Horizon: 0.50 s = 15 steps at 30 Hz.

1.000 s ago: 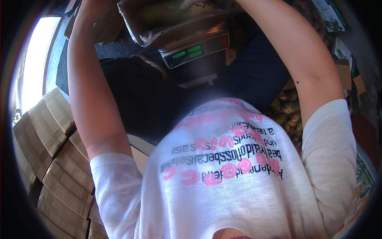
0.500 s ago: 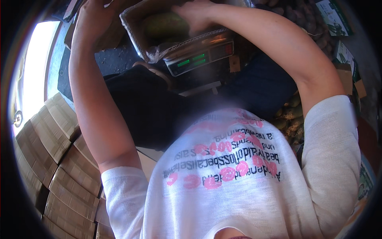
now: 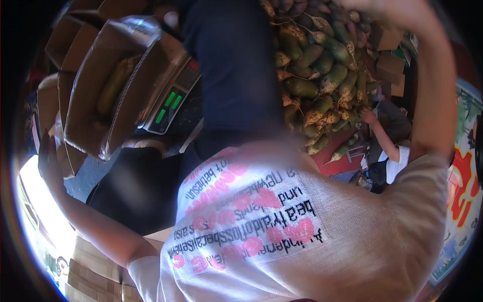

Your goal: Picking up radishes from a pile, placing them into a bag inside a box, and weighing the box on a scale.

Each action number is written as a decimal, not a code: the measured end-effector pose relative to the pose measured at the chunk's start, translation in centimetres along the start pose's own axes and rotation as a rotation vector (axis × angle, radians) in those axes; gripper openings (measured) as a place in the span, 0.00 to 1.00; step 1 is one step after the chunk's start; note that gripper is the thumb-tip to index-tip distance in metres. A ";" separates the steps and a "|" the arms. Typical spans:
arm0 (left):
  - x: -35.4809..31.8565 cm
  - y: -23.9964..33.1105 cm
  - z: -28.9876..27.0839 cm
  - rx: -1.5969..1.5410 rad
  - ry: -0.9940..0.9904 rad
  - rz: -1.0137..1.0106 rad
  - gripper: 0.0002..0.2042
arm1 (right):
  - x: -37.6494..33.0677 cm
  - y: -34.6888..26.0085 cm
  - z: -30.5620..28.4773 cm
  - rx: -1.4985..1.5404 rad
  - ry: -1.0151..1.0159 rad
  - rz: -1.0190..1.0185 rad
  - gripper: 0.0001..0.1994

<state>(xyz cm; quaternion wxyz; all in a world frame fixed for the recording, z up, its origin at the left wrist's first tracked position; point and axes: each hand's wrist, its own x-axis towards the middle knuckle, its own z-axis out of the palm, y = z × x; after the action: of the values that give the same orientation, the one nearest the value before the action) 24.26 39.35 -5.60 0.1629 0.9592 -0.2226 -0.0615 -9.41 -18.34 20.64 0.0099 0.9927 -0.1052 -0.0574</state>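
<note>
A lined cardboard box (image 3: 83, 128) sits tilted in the picture on a digital scale (image 3: 168, 110) with green lit displays. Inside the box lies a long green radish (image 3: 113, 88). My left hand (image 3: 46, 156) is beside the box's outer left side, its fingers stretched along neighbouring cardboard and holding nothing I can see. At the far right my right hand (image 3: 370, 6) reaches over the top of a heap of green radishes (image 3: 322, 65). The picture's upper edge cuts it off and motion smears it, so its fingers are hidden.
More open cartons (image 3: 75, 43) stand behind the box. Purplish radishes (image 3: 347, 17) lie at the heap's far end. Another person's hand (image 3: 369, 116) touches the heap's right edge. Stacked flat cardboard (image 3: 95, 267) is at the lower left, and a printed colourful panel (image 3: 458, 191) at the right.
My right hand has left the box and swung right to the heap; the radish stays in the box. The view has turned right, bringing the heap and another person into sight.
</note>
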 end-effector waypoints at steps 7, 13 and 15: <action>-1.7 -0.4 -0.3 -0.094 0.087 0.016 0.20 | -17.8 11.3 22.8 0.314 -0.257 0.768 0.52; -2.9 1.6 -0.9 -0.094 0.116 -0.159 0.19 | -18.9 15.1 28.9 0.280 -0.483 0.864 0.52; -3.0 4.7 -0.2 -0.166 0.132 -0.297 0.18 | -17.8 17.2 29.5 0.193 -0.424 0.848 0.51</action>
<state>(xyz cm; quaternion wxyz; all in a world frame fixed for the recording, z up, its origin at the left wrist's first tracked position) 19.73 36.75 -3.67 0.2448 0.9668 -0.0616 -0.0400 -33.65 -31.64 -6.13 -0.0812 0.8252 -0.5050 -0.2395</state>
